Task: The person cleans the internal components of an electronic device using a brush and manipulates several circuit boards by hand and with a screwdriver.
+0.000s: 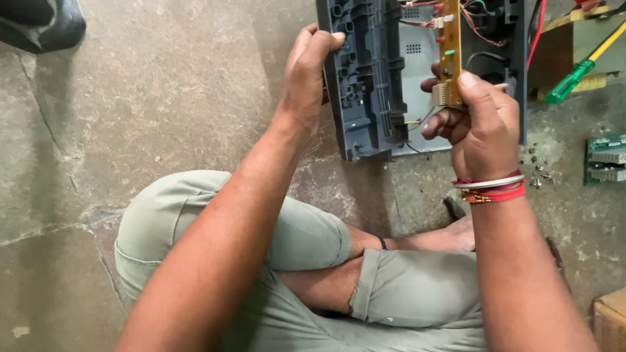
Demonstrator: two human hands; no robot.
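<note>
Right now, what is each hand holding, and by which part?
The left hand grips the grey plastic casing by its left edge. The right hand pinches the narrow yellow circuit board at its lower end.

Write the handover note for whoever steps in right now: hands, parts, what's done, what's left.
Left hand: grips the edge of the grey plastic casing, standing on the concrete floor.
Right hand: pinches the yellow circuit board, lifted out but wired to the casing.
Nearby: loose screws, green-handled screwdriver, green board on the right.
Done: casing open, screws out.
Left: board's wires are not yet detached.
</note>
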